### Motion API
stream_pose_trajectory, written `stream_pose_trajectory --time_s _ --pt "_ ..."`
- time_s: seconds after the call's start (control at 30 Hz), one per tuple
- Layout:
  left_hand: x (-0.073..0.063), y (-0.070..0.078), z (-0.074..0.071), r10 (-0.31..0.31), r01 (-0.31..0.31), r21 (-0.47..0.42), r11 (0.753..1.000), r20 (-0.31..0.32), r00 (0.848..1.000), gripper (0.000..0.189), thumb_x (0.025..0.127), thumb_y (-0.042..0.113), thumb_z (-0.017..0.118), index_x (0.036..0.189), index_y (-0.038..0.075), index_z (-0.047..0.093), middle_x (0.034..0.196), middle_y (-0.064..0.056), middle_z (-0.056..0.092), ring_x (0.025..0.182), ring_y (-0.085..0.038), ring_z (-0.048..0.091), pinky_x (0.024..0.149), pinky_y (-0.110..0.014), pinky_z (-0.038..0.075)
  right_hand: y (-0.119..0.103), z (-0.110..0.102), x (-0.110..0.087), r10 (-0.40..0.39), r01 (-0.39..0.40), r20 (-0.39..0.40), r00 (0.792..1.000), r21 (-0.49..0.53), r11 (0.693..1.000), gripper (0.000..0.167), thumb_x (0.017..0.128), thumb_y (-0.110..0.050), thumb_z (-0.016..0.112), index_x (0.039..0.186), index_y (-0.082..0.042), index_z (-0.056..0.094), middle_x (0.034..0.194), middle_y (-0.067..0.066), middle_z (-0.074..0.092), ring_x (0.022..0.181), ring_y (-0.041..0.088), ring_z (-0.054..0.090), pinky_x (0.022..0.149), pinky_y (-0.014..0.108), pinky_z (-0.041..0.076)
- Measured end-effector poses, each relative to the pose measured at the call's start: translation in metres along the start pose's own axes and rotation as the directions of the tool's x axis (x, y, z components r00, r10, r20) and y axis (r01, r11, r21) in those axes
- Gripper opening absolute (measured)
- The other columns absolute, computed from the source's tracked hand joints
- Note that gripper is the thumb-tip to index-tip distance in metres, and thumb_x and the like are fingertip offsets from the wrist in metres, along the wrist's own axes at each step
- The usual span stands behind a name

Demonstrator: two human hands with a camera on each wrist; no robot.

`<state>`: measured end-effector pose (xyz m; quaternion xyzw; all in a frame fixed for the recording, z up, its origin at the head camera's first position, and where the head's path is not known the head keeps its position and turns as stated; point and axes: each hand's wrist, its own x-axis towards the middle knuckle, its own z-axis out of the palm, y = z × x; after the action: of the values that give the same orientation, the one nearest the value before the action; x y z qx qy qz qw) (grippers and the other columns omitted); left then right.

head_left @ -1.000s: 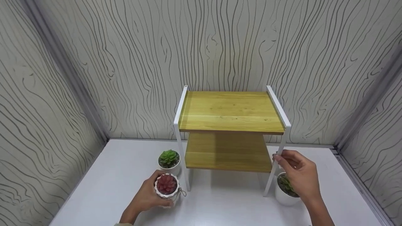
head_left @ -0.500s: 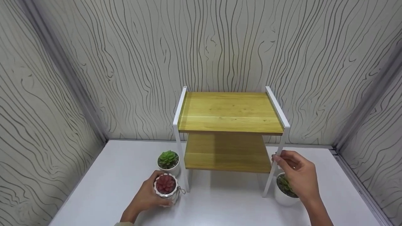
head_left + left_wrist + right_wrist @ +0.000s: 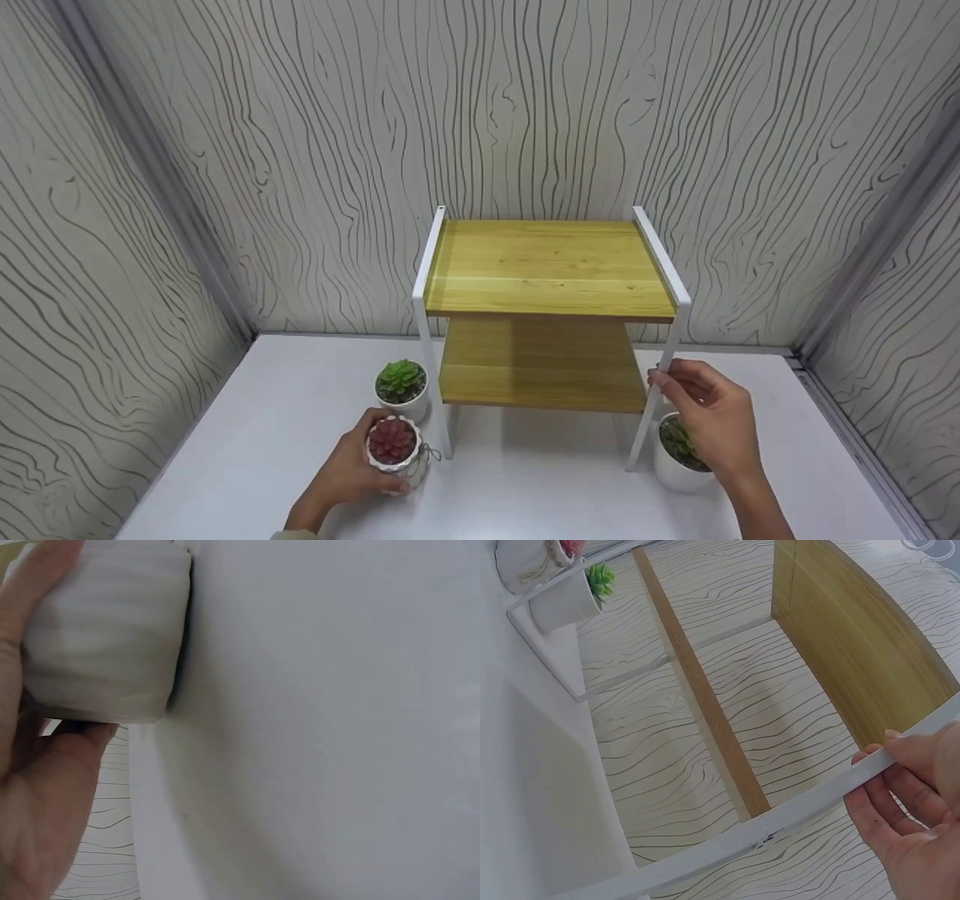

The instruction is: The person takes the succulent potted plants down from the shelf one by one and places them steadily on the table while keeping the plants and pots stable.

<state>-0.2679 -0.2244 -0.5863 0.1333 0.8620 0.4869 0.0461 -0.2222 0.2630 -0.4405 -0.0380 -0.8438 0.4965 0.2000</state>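
Observation:
At the front left of the table my left hand (image 3: 346, 466) curls around a white scalloped pot (image 3: 109, 630) holding a red succulent (image 3: 393, 440). A thin string bow hangs on the pot's side. In the left wrist view the pot's base sits at or just by the white surface; whether it touches, I cannot tell. My right hand (image 3: 720, 420) pinches the front right white leg (image 3: 705, 851) of a two-tier wooden shelf (image 3: 551, 270) between thumb and fingers. Below that hand, partly hidden by it, stands a white pot with a green succulent (image 3: 679, 461).
Behind the red plant, left of the shelf, stands another white pot with a bright green succulent (image 3: 401, 382). The white table (image 3: 247, 435) meets wood-grain patterned panels (image 3: 540, 112) at the back and sides.

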Motion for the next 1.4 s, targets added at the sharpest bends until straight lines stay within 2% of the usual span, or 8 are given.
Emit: stream_pose_trajectory --time_s 0.3,0.67,0.83,0.93,1.17,1.4 --pt "-0.001 -0.004 -0.001 0.007 -0.007 0.0 1.0 0.014 1.0 0.107 0.06 0.034 0.104 0.147 0.017 0.044 0.145 -0.007 0.06 0.141 -0.034 0.055 0.121 -0.065 0.038 0.0 0.0 0.0 0.014 -0.014 0.004 1.0 -0.004 1.0 0.028 0.098 -0.03 0.076 0.119 -0.012 0.075 0.107 -0.004 0.081 0.095 -0.008 0.069 0.084 0.009 0.054" --pt "-0.004 0.001 0.001 -0.025 0.026 0.027 0.999 -0.027 0.999 0.11 0.059 0.035 0.104 0.148 0.02 0.042 0.148 -0.011 0.058 0.142 -0.038 0.054 0.121 -0.067 0.037 0.001 0.0 0.0 0.009 -0.009 -0.003 1.0 0.001 1.0 0.026 0.098 -0.027 0.076 0.118 -0.011 0.075 0.109 -0.001 0.081 0.096 -0.009 0.07 0.085 0.009 0.055" --pt "-0.006 0.004 0.001 -0.041 0.042 0.038 0.998 -0.03 0.999 0.114 0.059 0.036 0.104 0.15 0.014 0.04 0.151 -0.017 0.056 0.144 -0.042 0.052 0.121 -0.067 0.036 0.003 0.0 -0.001 -0.01 0.01 -0.001 1.0 0.017 1.0 0.025 0.098 -0.025 0.076 0.118 -0.009 0.075 0.106 -0.005 0.081 0.096 -0.007 0.07 0.085 0.009 0.055" --pt "-0.007 0.005 -0.001 -0.04 0.041 0.033 0.999 -0.037 0.999 0.115 0.061 0.035 0.104 0.154 0.013 0.038 0.149 -0.018 0.057 0.142 -0.041 0.054 0.119 -0.065 0.041 0.005 -0.001 -0.001 -0.005 0.005 0.001 1.0 0.015 1.0 0.027 0.098 -0.027 0.076 0.119 -0.01 0.075 0.105 -0.011 0.079 0.097 -0.008 0.069 0.085 0.009 0.055" --pt "-0.018 0.011 -0.008 -0.056 0.064 0.073 0.995 -0.109 0.993 0.117 0.063 0.034 0.102 0.157 0.008 0.038 0.145 -0.018 0.058 0.134 -0.036 0.056 0.112 -0.054 0.051 0.008 -0.007 -0.003 -0.003 0.002 0.015 1.0 0.056 0.998 0.033 0.098 -0.028 0.076 0.123 -0.006 0.073 0.106 -0.023 0.073 0.103 -0.012 0.066 0.092 0.005 0.052" --pt "-0.027 0.029 -0.021 -0.082 0.101 0.09 0.991 -0.196 0.977 0.109 0.071 0.041 0.097 0.158 0.011 0.038 0.157 -0.02 0.048 0.14 -0.042 0.05 0.112 -0.057 0.05 0.01 -0.016 -0.001 -0.117 0.11 0.063 0.991 0.103 0.989 0.037 0.098 -0.02 0.075 0.13 -0.003 0.067 0.116 -0.022 0.07 0.112 -0.008 0.067 0.098 0.007 0.052"
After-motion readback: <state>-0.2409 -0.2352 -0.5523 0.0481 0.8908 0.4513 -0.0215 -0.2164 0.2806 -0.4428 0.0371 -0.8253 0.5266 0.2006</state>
